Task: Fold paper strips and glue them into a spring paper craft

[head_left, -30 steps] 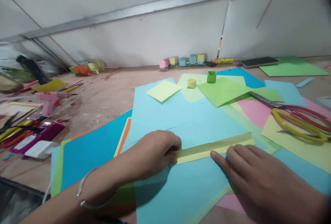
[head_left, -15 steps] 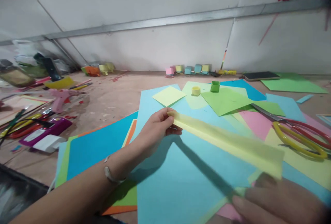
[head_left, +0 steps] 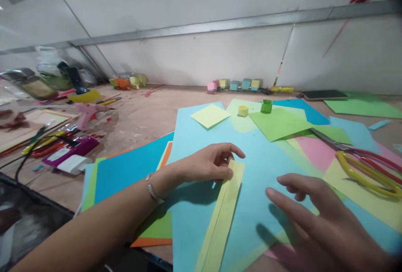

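Ran from Pale Yellow to Strong Blue

Showed plain pale yellow on the folded strip (head_left: 224,211), plain light blue on the large sheet (head_left: 257,175) beneath. Took a stronger blue on the stacked sheet (head_left: 132,167). Bore bright green on the small box (head_left: 266,106), yellow and red on the scissor handles (head_left: 349,175), purple on the boxy device (head_left: 71,150), pink on the glue gun (head_left: 84,117). Mixed pink, yellow and blue among the small cubes (head_left: 234,85). Wore red-streaked pinkish brown on the counter (head_left: 135,117).
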